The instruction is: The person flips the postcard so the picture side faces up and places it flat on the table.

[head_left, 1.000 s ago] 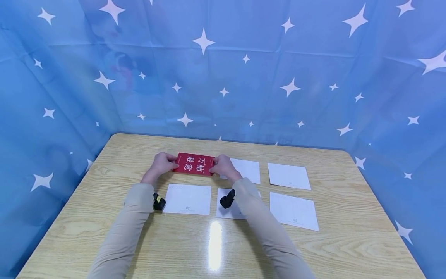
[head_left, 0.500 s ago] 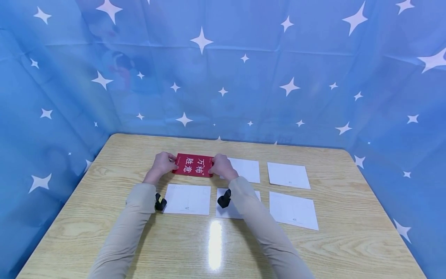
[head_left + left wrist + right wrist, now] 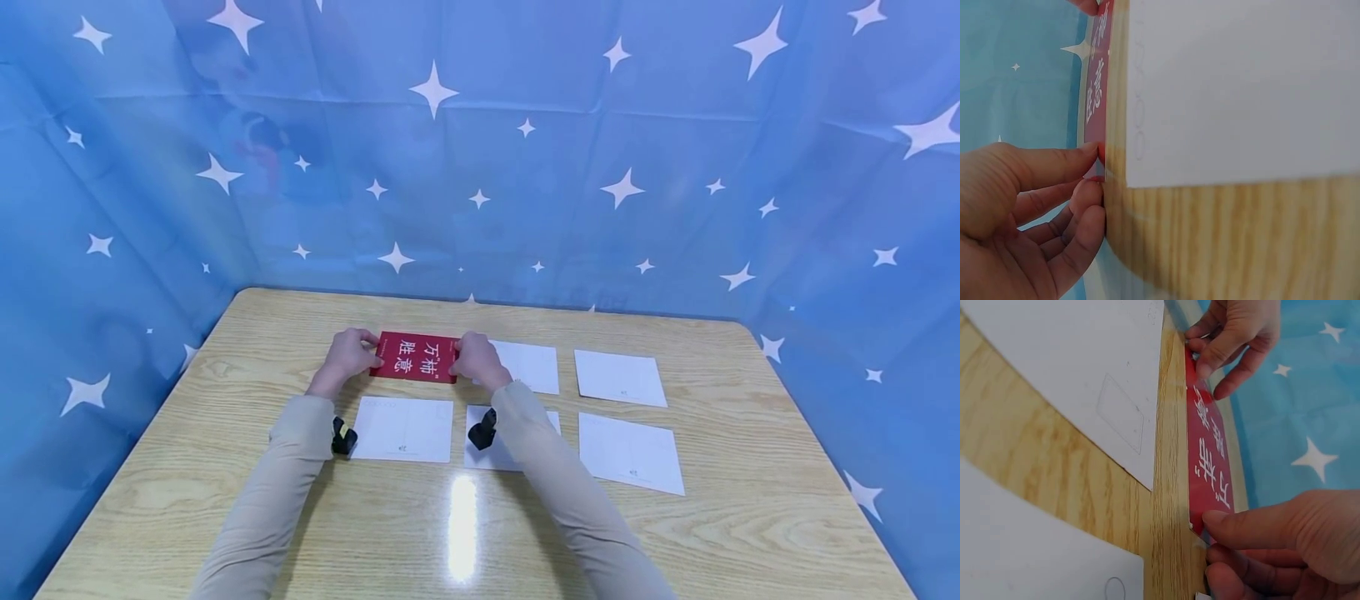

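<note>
Both hands hold a red card (image 3: 414, 357) with white Chinese characters, at the back of the table in the head view. The left hand (image 3: 347, 358) pinches its left end between thumb and fingers. At the opposite end the right hand (image 3: 478, 360) grips the card the same way, thumb on the printed face (image 3: 1207, 456) in the right wrist view. Just in front lies a white postcard (image 3: 401, 429) with faint printed boxes. Another postcard (image 3: 528, 367) lies partly behind the right hand. A third postcard (image 3: 495, 457) is partly covered by the right forearm and its black wrist camera.
Farther right, two more white postcards, a back one (image 3: 620, 377) and a front one (image 3: 632, 452), lie flat on the wooden table (image 3: 750, 467). A blue curtain (image 3: 480, 150) with white stars rises behind the table and along its sides. Light glares near the front (image 3: 462, 529).
Both hands have shifted the red card slightly left and toward the person, and its face shows a little more to the head camera. The white postcards stay where they were.
</note>
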Motion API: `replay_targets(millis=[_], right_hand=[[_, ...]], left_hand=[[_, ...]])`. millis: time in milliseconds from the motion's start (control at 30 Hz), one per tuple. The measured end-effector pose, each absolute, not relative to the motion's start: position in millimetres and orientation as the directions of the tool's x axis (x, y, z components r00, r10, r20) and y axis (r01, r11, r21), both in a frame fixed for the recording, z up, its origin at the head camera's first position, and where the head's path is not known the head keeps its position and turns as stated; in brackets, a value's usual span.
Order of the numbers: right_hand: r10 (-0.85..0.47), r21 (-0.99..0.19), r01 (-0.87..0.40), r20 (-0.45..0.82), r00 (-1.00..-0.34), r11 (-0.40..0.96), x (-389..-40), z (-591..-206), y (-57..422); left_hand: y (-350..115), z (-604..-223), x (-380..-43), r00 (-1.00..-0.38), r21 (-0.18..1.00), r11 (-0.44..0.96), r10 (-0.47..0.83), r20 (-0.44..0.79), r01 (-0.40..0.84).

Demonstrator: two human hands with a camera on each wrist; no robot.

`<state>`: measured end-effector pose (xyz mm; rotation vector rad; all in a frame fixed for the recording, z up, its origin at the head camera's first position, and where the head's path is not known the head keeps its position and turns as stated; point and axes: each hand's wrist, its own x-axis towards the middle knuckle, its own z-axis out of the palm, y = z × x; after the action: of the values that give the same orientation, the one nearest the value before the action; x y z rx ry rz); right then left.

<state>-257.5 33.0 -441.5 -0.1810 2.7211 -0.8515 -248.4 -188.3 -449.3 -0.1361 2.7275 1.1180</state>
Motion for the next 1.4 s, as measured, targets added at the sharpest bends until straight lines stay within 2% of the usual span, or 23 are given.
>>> replay_targets(millis=[233,500,667,900,1400], right_hand=[[-0.217,-0.631,-0.057,-0.180,-0.960,0.774,-257,-452,48],[-0.233,-0.782,-0.099,-0.060,-0.971,0.615,-260,-450,83],[-0.220,-0.842,-0.059,-0.072,-0.973,0.536,-263,-446,101],[-0.194,-0.871,-0.004,-0.105,-0.975,0.491,-264,-443,122],[-0.172,-0.890,-0.003,-0.085,-0.981,0.457,-263,-441,170]], left_hand=[[-187,-457,-247,-0.981,0.763,0.627,-0.007,-0.195,-0.157],[-184,-457,-249,-0.985,0.854,0.498,-0.002,-0.172,-0.150],[-175,-453,-251,-0.980,0.900,0.407,0.051,-0.191,-0.155],[-153,-448,-256,-0.981,0.919,0.380,0.109,-0.159,-0.107],[-88,-448,-271,-0.966,0.938,0.340,0.209,-0.154,-0.076]])
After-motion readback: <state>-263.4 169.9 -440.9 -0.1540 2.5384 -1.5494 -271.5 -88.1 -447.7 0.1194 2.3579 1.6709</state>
